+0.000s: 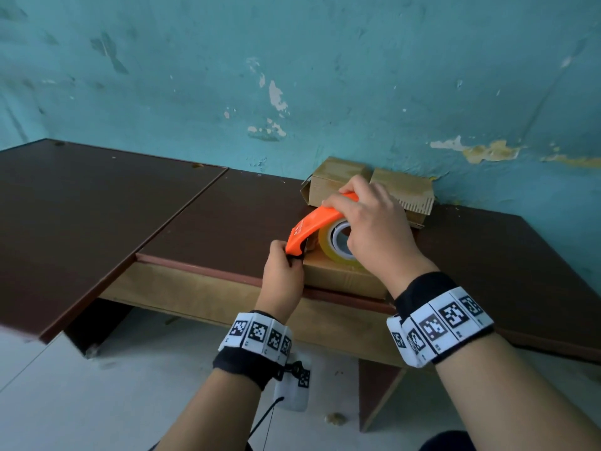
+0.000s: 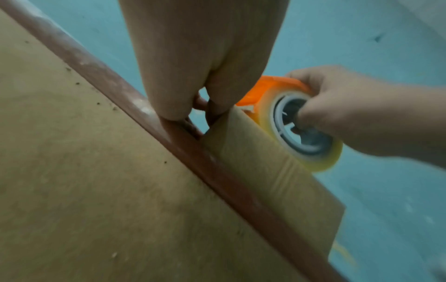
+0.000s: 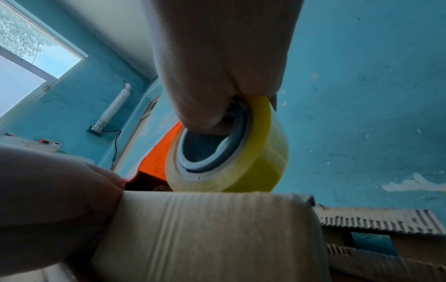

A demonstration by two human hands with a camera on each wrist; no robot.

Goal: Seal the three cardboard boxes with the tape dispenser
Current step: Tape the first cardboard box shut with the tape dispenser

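A small cardboard box (image 1: 341, 278) lies at the front edge of the brown table (image 1: 227, 216). On its top rests an orange tape dispenser (image 1: 312, 227) with a yellowish tape roll (image 1: 336, 247). My right hand (image 1: 354, 213) grips the dispenser from above, and in the right wrist view a finger hooks into the roll's grey core (image 3: 210, 152). My left hand (image 1: 286, 258) curls round the box's left end, just under the dispenser's nose. Two more cardboard boxes (image 1: 338, 180) (image 1: 403, 190) stand against the wall behind, with loose flaps.
A teal wall (image 1: 325, 76) with flaking paint runs right behind the table. A second brown tabletop (image 1: 81, 206) adjoins on the left. Pale floor (image 1: 97, 402) lies below the front edge. The right wrist view shows a window (image 3: 24, 47) at the far left.
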